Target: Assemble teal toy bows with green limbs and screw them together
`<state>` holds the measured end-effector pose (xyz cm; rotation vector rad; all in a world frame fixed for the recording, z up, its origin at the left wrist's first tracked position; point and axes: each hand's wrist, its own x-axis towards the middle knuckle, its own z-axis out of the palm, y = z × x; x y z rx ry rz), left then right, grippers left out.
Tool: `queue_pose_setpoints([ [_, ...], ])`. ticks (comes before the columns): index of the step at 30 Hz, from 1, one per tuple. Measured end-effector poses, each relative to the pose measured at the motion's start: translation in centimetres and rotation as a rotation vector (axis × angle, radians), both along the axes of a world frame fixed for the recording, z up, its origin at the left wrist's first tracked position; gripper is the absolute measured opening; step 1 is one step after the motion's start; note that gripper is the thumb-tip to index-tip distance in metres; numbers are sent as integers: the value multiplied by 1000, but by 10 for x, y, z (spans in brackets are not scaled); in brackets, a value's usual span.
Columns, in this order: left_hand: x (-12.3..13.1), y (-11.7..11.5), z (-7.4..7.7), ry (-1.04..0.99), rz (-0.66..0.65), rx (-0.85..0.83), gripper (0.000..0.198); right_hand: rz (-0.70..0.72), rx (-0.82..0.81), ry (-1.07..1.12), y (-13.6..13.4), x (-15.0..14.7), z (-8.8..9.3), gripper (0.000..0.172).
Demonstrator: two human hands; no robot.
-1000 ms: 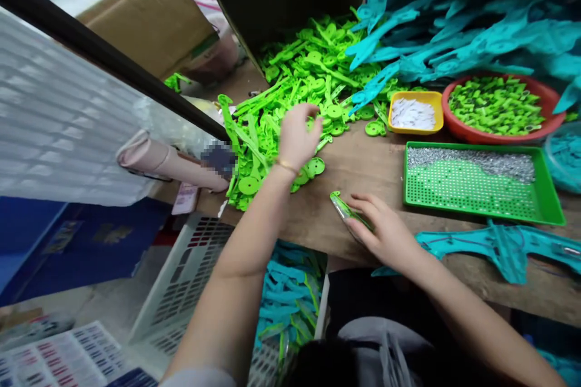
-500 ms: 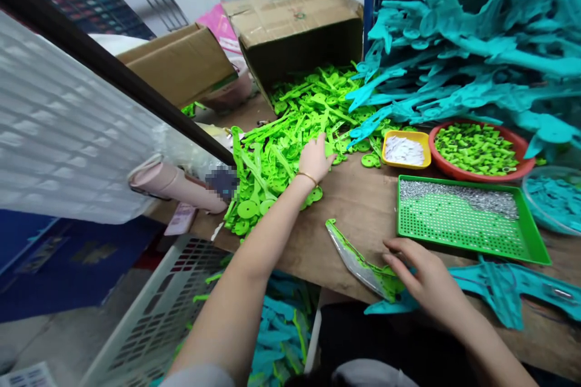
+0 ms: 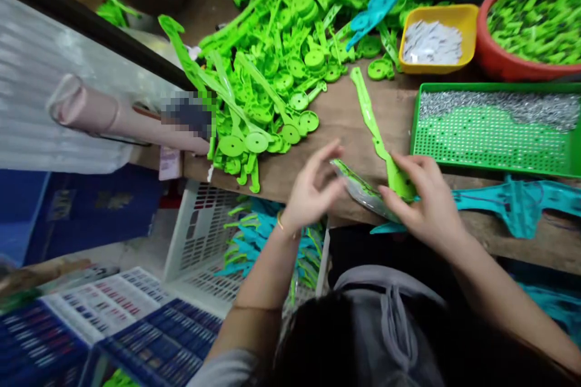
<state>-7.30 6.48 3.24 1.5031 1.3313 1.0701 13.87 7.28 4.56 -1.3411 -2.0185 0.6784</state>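
Note:
My right hand [image 3: 422, 199] is closed on the wide lower end of a long bright green plastic arm [image 3: 368, 112], whose narrow end points away from me. Under that arm lies a curved piece with a green edge and a clear body [image 3: 363, 192]; its near end is hidden by my right hand. My left hand [image 3: 315, 187] hovers just left of the curved piece, slightly blurred, with its fingers apart and nothing visible in them. A turquoise plastic part [image 3: 520, 202] rests on the wooden table [image 3: 345, 115] right of my right hand.
A heap of green plastic parts [image 3: 290, 66] covers the table's far left. To the right are a yellow tray [image 3: 469, 30] of white slips, a red bowl [image 3: 492, 57] of small green pieces and a green tray [image 3: 490, 160] of metal bits. Below stands a white crate [image 3: 186, 236].
My left hand has come back from the green heap toward my right hand. The long green arm is now in my right hand, over the curved piece. The view has tilted downward.

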Motion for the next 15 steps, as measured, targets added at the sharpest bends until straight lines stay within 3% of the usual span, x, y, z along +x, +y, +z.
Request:
queue_pose_setpoints([
  [2,-22,16,-20,156,230,-51,31,94,23,-138,-11,16,-5,48],
  [6,-31,35,-48,100,318,-168,38,252,93,-297,-28,26,-18,44],
  [15,-19,34,-42,-18,287,-205,44,341,73,-321,-23,28,-23,39],
])
